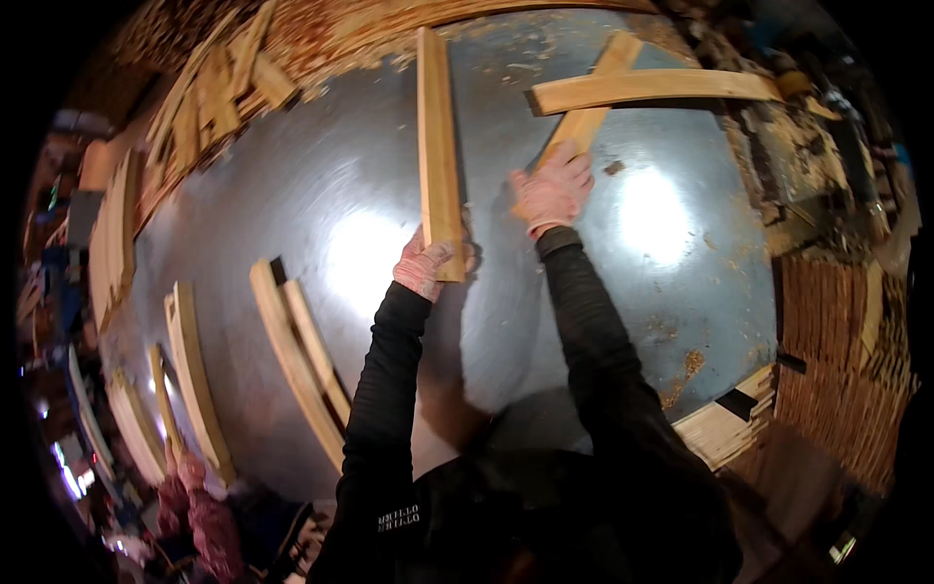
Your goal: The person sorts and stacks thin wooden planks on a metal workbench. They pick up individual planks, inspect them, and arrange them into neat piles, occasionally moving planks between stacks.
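Note:
In a pinkish work glove, my left hand (423, 265) is closed around the near end of a long wooden board (441, 146), which points away from me over the shiny metal tabletop (545, 341). My right hand (556, 190), gloved alike, grips the near end of a second wooden board (582, 125) slanting away to the right. A third board (662, 90) lies crosswise on top of that slanted one. Part of each hand's fingers is hidden by the wood or the glove.
Two boards (302, 370) lie left of my left arm. Farther left, another person's gloved hands (185, 469) are at a narrow wood strip (161, 394). Scrap wood (219, 92) is heaped at the far left edge. Stacked thin boards (827, 341) stand right; sawdust (686, 375) dots the table.

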{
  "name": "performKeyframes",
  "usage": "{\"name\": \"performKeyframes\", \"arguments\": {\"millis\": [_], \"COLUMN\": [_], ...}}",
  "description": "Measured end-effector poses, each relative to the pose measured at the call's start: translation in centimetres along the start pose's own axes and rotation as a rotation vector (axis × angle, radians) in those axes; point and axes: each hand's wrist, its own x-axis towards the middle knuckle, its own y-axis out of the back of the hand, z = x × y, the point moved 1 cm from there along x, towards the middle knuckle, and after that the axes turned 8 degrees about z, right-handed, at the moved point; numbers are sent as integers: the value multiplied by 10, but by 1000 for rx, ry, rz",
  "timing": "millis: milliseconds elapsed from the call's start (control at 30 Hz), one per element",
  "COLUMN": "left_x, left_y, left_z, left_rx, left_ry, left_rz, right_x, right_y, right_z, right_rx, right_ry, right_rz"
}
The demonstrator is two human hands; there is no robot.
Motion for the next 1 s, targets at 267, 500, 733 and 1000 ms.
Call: {"name": "performKeyframes", "arguments": {"millis": [267, 500, 733, 1000], "left_x": [-92, -143, -168, -179], "left_y": [31, 41, 33, 35], "left_z": [-50, -83, -81, -65], "left_rx": [-458, -163, 38, 1008], "left_ry": [187, 276, 193, -5], "left_rz": [-71, 87, 329, 366], "right_x": [-111, -140, -18, -159], "right_y": [40, 28, 1, 59], "right_z": [26, 29, -29, -7], "right_rx": [1571, 950, 1348, 463], "right_ry": [-275, 10, -508, 263], "right_rz": [-792, -178, -424, -639]}}
